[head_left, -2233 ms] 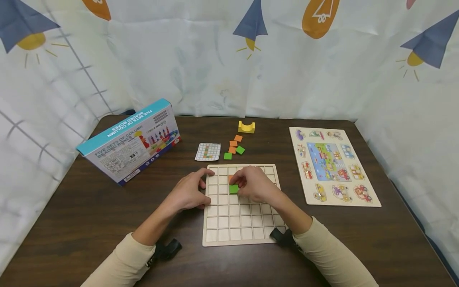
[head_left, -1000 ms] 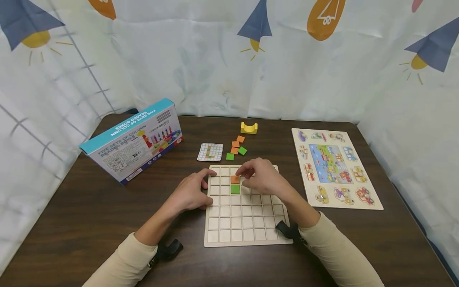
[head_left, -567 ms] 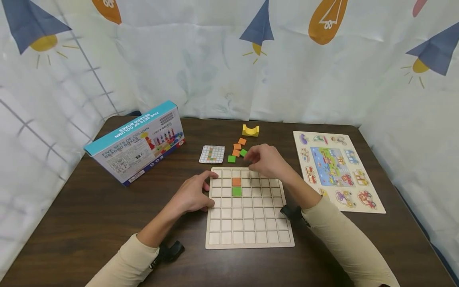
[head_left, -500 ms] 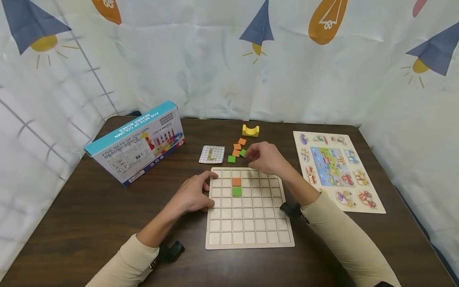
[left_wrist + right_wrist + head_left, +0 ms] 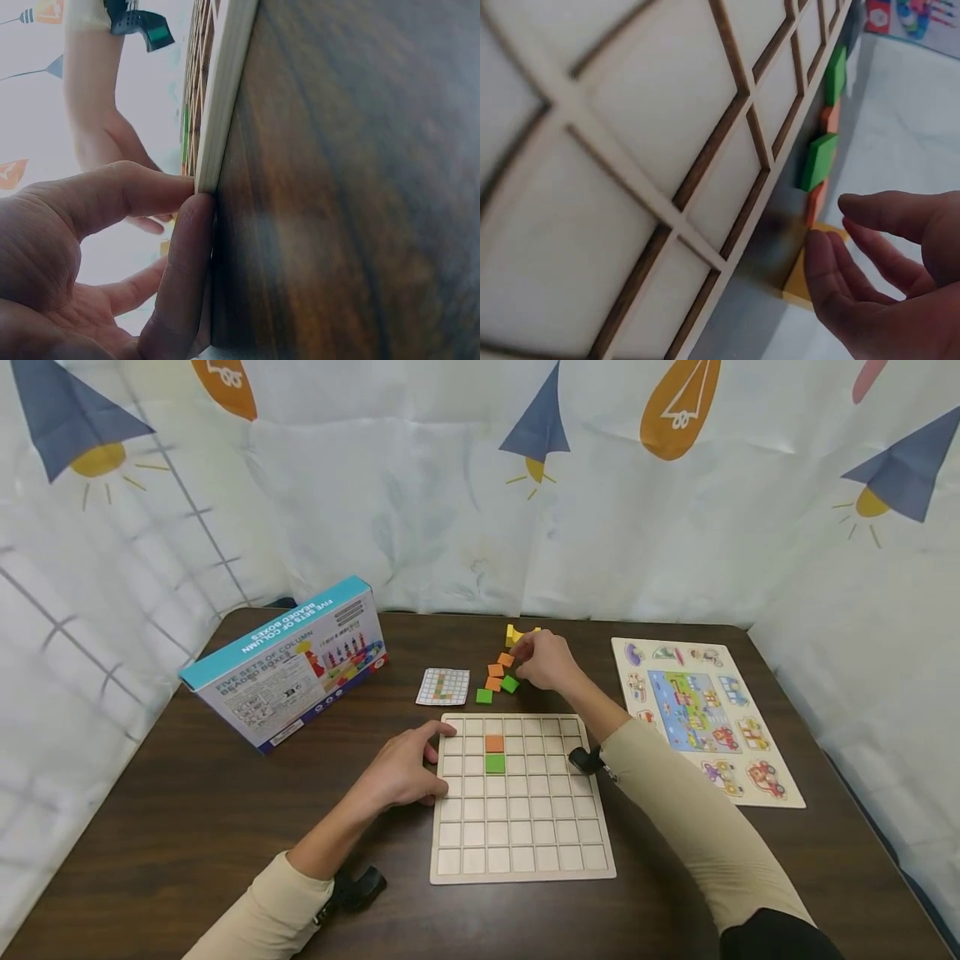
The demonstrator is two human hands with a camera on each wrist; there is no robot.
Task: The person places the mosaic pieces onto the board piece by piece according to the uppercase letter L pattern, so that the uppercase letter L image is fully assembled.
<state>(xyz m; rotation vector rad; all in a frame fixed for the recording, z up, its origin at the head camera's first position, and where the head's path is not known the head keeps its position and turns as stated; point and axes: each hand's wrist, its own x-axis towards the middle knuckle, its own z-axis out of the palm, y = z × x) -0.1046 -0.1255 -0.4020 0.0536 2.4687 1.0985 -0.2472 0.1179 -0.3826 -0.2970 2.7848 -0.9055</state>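
My left hand (image 5: 401,768) holds the left edge of a pale wooden grid board (image 5: 525,860); in the left wrist view thumb and finger meet at that edge. Inside the grid lie an orange square tile (image 5: 494,743) and, just below it, a green tile (image 5: 495,763). Beyond the board my right hand (image 5: 546,662) reaches over loose tiles, fingertips beside the farthest orange tile (image 5: 506,660). The right wrist view shows a gap between thumb and fingers, nothing held. Two more orange tiles (image 5: 492,683) and two green tiles (image 5: 510,684) lie close by.
Behind the right hand stands a yellow arched block (image 5: 513,635), partly hidden. A small printed grid card (image 5: 442,687) lies left of the tiles. A cardboard box (image 5: 300,668) stands at the left, and a picture puzzle board (image 5: 783,796) lies at the right.
My right hand has let go of the green tile on the board and moved away to the loose tiles. The orange and green tiles on the board are now uncovered. The left hand stays put.
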